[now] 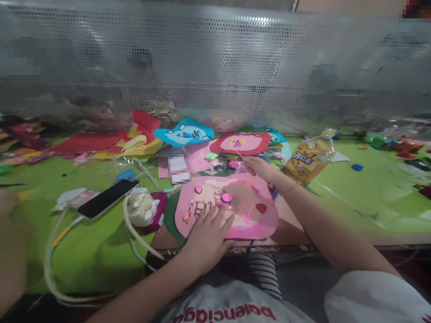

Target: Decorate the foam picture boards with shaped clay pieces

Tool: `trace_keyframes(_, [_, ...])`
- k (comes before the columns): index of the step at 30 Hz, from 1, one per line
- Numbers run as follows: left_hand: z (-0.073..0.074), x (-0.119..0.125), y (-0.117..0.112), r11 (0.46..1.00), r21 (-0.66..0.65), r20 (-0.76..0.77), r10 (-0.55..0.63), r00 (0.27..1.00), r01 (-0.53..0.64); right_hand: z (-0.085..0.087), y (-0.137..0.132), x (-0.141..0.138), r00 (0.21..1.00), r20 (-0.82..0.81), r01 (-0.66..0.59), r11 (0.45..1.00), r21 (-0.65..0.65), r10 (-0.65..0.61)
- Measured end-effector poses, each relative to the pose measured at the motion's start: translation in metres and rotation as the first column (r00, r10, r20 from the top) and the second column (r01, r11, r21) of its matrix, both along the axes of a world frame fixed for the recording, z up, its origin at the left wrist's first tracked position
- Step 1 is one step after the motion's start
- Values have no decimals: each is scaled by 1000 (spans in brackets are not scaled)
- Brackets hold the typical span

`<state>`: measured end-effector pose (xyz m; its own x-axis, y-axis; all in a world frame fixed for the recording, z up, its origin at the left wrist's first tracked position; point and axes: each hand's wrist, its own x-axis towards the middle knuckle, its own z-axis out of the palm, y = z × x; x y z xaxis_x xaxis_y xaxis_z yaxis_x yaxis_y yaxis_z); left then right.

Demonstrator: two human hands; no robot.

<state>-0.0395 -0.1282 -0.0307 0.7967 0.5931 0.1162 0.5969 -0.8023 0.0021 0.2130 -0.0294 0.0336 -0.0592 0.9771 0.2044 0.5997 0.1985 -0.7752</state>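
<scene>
My left hand (210,231) lies flat on the near part of a pink wavy-edged craft sheet (249,226), fingers spread, tips beside a small pink-and-purple decoration (226,199). Heart-shaped pieces and a drawn ladder-like shape are also on the sheet. Just beyond its far edge is my right hand (256,167), fingers bent and drawn together. It is close to a small clear bag with a bright pink lump (235,164); what its fingertips hold, if anything, is hidden. A green sheet (173,222) shows under the pink one.
Behind lie a blue cutout (185,133) and a red-and-pink cutout (240,142). A yellow-labelled bottle (310,157) stands right. A phone (108,197), a cable (49,264) and a purple-and-white device (148,210) are left. A perforated metal panel (215,58) borders the table's back; another person's blurred arm (11,255) is at far left.
</scene>
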Motion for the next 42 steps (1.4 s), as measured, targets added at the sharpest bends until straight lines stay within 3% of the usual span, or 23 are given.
trace_keyframes(6, [6,21,-10,998,49,-62,-34,998,37,-22,-27,-19,981,-114,-163,986,-40,157])
trace_keyframes(14, [-1,29,-16,988,-21,-105,-152,983,151,-44,-15,-16,981,-116,-166,984,-61,158])
trace_keyframes(20, [2,21,-23,965,79,-109,-241,964,250,-39,-22,-2,950,-169,-261,965,34,263])
trace_keyframes(25, [-8,16,-32,934,132,-171,-309,935,333,-33,-31,8,931,-234,-288,958,0,280])
trace_keyframes(31, [-16,11,-34,916,166,-126,-348,929,365,-36,-39,10,845,-275,-473,881,12,458])
trace_keyframes(34, [-21,5,-35,888,266,-83,-367,926,376,-42,-39,6,867,-255,-432,901,47,429])
trace_keyframes(37, [-27,-2,-34,856,412,-18,-334,942,311,-44,-37,1,924,-257,-279,959,55,283])
trace_keyframes(42, [-33,-5,-30,866,406,-51,-297,953,292,-41,-39,-3,965,-196,-155,982,104,173])
